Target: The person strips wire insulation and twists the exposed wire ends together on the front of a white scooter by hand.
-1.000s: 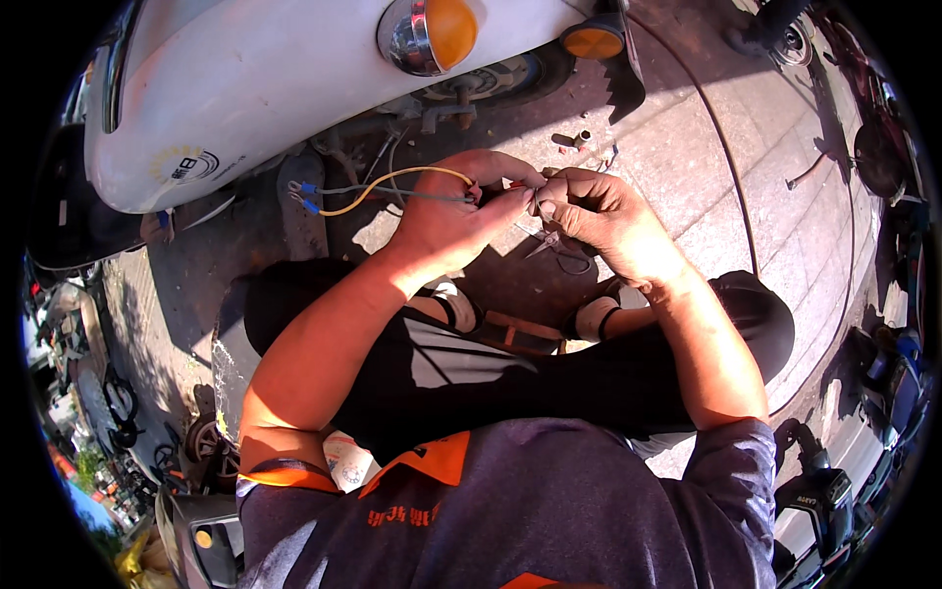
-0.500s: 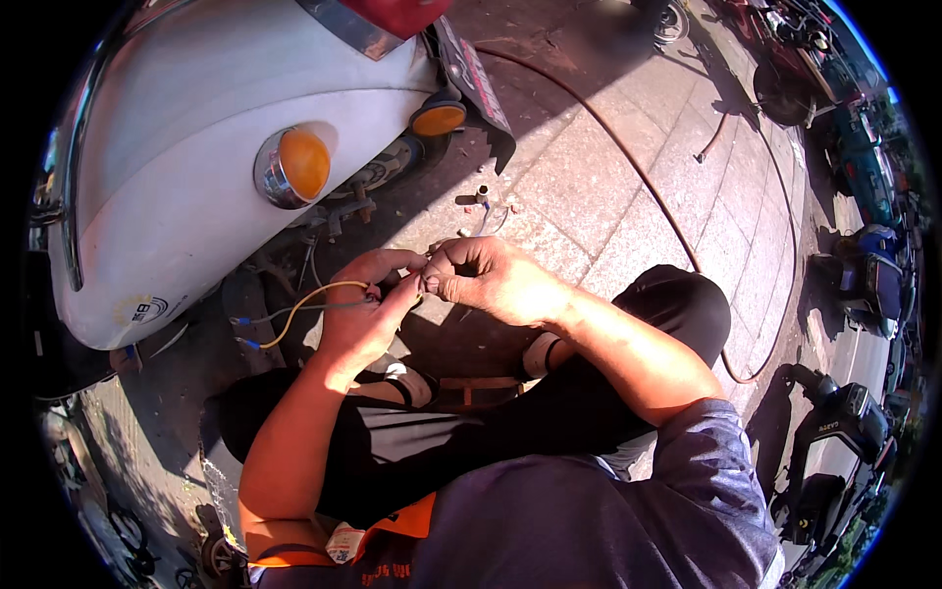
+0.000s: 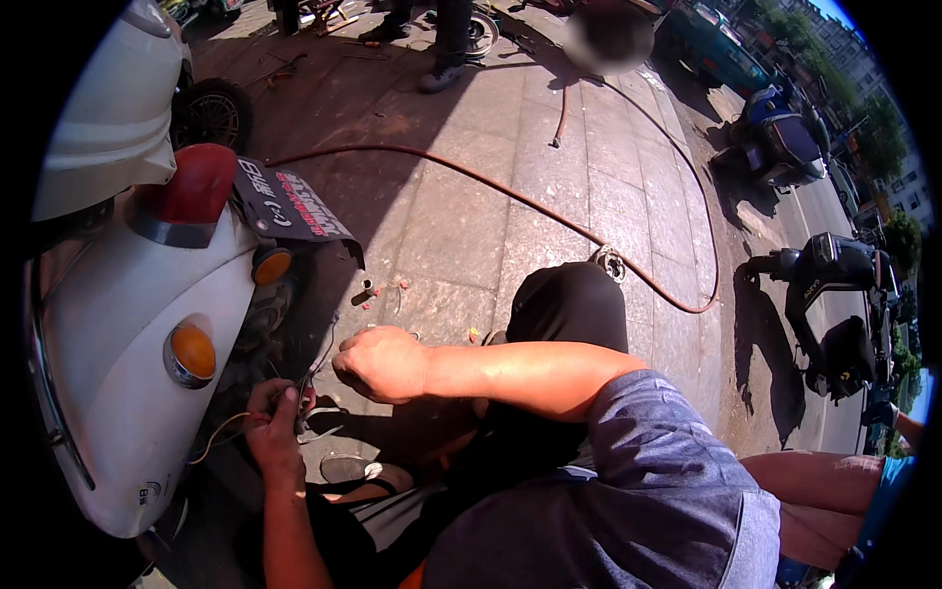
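Pinched between the fingers of my left hand (image 3: pixel 275 424) is a thin yellow wire (image 3: pixel 218 435), whose loose end curves out to the left. A thin dark strand (image 3: pixel 319 361) rises beside these fingertips toward the paving; its kind is hard to make out. My right hand (image 3: pixel 383 364) is a little farther right, apart from the left one, with its back turned up and its fingers curled under. Whatever those fingers hold, if anything, is hidden. Close on the left stands a white scooter (image 3: pixel 128 363) with an orange turn signal (image 3: pixel 190 355) and a red tail light (image 3: pixel 191 191).
A small metal cylinder (image 3: pixel 368 288) lies on the paving ahead of my hands. A brown hose (image 3: pixel 471 187) loops across the slabs. Parked scooters (image 3: pixel 834 304) line the right side. Near the right edge shows another person's bare leg (image 3: pixel 814 491); someone else stands at the far side.
My hands have come apart after meeting at the fingertips. The view has swung to the right, so more paving and another person's leg show. The yellow wire stays in my left hand.
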Demonstrator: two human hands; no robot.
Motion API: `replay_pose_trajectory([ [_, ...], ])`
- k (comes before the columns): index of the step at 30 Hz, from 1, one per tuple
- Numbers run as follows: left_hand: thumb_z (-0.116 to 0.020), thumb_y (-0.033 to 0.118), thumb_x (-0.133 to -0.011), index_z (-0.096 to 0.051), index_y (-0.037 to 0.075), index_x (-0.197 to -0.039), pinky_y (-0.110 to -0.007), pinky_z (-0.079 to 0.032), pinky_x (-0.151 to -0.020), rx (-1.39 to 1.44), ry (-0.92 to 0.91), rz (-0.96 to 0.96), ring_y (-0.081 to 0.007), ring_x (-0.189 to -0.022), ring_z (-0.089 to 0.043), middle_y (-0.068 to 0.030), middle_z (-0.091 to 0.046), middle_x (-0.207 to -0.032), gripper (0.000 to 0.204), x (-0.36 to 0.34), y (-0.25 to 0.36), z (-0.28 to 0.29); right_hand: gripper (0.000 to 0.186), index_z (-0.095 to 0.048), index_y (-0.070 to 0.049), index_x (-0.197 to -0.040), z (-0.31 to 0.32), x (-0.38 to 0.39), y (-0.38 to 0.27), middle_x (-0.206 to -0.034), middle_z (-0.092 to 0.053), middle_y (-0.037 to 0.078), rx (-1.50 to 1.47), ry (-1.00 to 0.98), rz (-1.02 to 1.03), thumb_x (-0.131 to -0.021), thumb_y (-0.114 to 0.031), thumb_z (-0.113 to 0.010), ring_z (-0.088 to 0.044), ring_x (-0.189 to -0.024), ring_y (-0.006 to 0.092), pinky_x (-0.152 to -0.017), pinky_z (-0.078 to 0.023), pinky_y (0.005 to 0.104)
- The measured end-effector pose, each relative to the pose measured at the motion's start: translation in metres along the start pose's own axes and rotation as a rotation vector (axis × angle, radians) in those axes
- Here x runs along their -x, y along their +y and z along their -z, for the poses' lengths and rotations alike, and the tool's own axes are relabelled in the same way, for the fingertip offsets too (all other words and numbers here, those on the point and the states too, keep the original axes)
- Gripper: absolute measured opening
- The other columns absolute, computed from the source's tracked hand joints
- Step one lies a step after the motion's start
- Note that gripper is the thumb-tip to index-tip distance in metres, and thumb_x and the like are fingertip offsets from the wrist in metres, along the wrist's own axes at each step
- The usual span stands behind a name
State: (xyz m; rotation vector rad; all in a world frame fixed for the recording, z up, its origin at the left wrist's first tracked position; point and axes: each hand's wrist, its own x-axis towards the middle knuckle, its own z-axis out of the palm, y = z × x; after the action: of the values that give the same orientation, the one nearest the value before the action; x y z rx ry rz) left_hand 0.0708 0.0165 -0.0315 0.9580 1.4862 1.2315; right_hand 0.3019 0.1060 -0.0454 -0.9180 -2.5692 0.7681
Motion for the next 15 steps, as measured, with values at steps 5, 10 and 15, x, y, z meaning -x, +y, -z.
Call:
replay_pose_trajectory([
  [5,-0.07,0.005,-0.1,-0.069,0.0,-0.107,-0.024,-0.051,-0.073,-0.126,-0.094,-0.076,-0.0086,-0.079,-0.064,-0.0027,-0.07,-0.091,0.008,0.007,-0.003,-0.008,0.027,-0.068,-0.007,-0.11,0.016,-0.003,-0.012,-0.105,-0.065,0.015,-0.036,0.18,-0.052,-0.085,-0.014,-0.072,-0.07,-0.093,0.041,-0.076,-0.06,0.0502],
  [10,-0.069,0.005,-0.1,-0.069,0.0,-0.107,-0.024,-0.047,-0.072,-0.197,-0.135,-0.062,-0.0069,-0.081,-0.061,-0.0013,-0.068,-0.088,0.008,0.013,0.006,-0.013,0.042,-0.067,-0.008,-0.122,0.035,-0.003,-0.037,-0.107,-0.065,0.016,-0.167,0.244,0.142,-0.081,-0.018,-0.074,-0.07,-0.092,0.0408,-0.075,-0.059,0.0517],
  [15,-0.066,0.004,-0.1,-0.07,0.001,-0.108,-0.025,-0.046,-0.073,-0.196,-0.152,-0.028,-0.0074,-0.082,-0.06,-0.0008,-0.068,-0.091,0.009,0.009,-0.005,-0.019,0.027,-0.071,-0.007,-0.101,0.014,-0.002,-0.019,-0.096,-0.067,0.013,-0.055,0.18,0.206,-0.081,-0.025,-0.075,-0.07,-0.093,0.0369,-0.075,-0.059,0.0507],
])
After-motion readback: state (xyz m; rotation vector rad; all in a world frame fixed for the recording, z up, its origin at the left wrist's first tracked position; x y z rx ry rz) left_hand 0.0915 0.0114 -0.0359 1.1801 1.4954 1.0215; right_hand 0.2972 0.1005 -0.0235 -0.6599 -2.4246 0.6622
